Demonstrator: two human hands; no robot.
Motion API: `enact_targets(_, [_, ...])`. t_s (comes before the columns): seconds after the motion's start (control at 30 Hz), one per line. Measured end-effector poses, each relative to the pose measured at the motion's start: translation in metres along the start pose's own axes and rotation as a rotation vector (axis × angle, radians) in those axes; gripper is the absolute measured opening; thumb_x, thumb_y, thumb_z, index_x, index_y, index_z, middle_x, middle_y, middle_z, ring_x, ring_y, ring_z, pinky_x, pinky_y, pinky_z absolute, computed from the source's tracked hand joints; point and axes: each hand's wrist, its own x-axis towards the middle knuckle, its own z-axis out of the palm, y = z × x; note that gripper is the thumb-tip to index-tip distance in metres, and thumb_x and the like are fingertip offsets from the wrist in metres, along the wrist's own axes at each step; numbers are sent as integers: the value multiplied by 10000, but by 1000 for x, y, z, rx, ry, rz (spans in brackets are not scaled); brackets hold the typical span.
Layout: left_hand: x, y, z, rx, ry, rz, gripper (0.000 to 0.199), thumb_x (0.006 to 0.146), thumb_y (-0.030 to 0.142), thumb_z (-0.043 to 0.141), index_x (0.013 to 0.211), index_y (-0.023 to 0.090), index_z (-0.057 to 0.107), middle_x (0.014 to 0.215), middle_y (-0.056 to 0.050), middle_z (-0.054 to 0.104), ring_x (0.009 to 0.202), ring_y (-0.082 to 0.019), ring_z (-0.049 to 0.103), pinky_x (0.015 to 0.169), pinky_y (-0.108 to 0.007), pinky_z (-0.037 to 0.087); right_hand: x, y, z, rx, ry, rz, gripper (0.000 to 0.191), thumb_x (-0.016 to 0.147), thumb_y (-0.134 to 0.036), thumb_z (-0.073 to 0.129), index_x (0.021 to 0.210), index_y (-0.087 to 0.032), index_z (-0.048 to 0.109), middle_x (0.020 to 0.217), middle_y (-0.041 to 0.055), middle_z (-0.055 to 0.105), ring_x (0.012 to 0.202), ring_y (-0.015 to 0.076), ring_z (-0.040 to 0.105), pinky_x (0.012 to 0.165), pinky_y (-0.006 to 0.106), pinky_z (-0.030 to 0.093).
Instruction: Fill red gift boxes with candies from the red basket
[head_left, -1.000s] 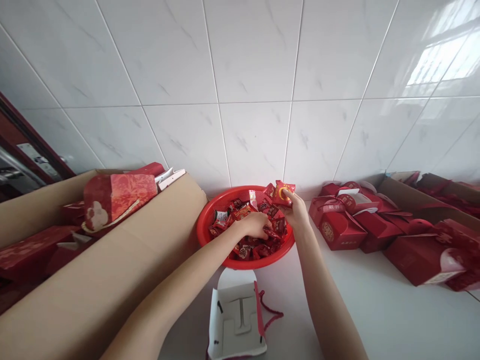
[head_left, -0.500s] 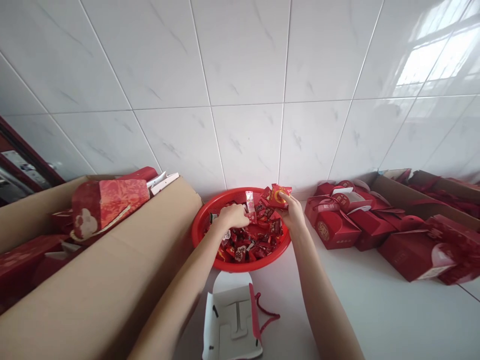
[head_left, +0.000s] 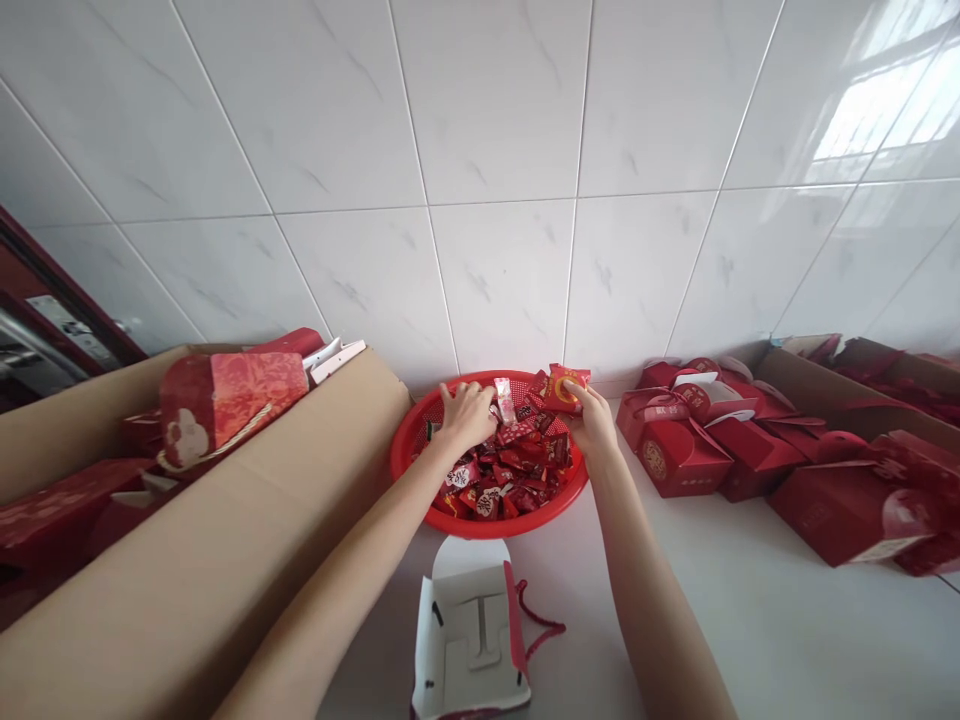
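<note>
Head view: open box [head_left: 466,655] lies at six o'clock from the nearer left hand [head_left: 466,417], grip unclear; right hand [head_left: 596,425] grips a packet [head_left: 562,388].

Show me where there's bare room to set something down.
Bare counter lies right of the right arm, below the red boxes. A narrower patch lies between that arm and the open box, whose cord juts in. The basket is crowded with sweets and the left hand; the left carton is crowded too.

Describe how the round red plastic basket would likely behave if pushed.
The round red plastic basket would probably slide rather than tip: it looks broad. Its thick rim suggests stiffness. Loose red-wrapped packets inside might shift.
</note>
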Motion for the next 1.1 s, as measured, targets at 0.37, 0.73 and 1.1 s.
enact_targets(0.37, [22, 48, 39, 7, -544, 492, 634, 618, 361, 792, 1208, 158, 677, 1249, -188, 655, 1151, -396, 597, 899, -408, 487, 1, 1, 0, 4, -4, -13, 189, 602, -251, 807, 733, -179, 691, 759, 38, 747, 694, 198, 704, 578, 276, 580])
enact_targets(0.73, [15, 51, 26, 140, -769, 298, 725, 430, 543, 863, 1078, 259, 705, 1238, -138, 684, 1132, -425, 614, 865, -410, 490, -3, -2, 2, 21, -5, -8, 165, 600, -241, 791, 718, -177, 693, 713, 23, 734, 649, 174, 681, 563, 263, 576])
enact_targets(1.1, [1, 61, 33, 354, -614, 461, 535, 745, 410, 706, 1240, 221, 636, 1210, -139, 682, 1117, -351, 643, 907, -409, 519, -5, -4, 6, 30, 7, -7, 183, 557, -223, 806, 688, -172, 690, 700, 15, 735, 651, 177, 685, 555, 258, 577])
